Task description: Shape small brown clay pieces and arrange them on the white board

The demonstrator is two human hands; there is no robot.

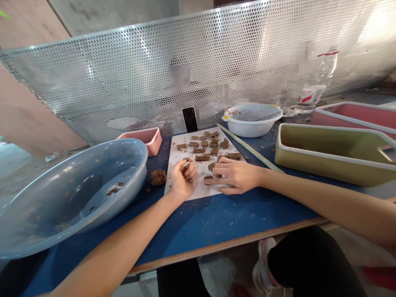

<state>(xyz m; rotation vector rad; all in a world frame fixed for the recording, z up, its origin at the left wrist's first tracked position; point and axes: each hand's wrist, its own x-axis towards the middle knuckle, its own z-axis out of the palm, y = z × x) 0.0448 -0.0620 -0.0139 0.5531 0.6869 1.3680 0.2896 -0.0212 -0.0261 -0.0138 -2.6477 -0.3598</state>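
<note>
My left hand is turned palm up over the left edge of a white board, its fingers curled closed. Brown smears show on those fingers; whatever lies within them is hidden. At the board's near right, my right hand has its fingertips closed on a small brown clay piece, low over the board. Farther back on the board lie several more brown clay pieces, among them a long one and an upright-looking one. A crumbly brown lump sits on the blue table, left of the board.
A big blue basin stands at left, with a pink container behind it. A phone leans on the perforated metal screen. To the right are a flat strip, a white bowl, a green planter and a bottle.
</note>
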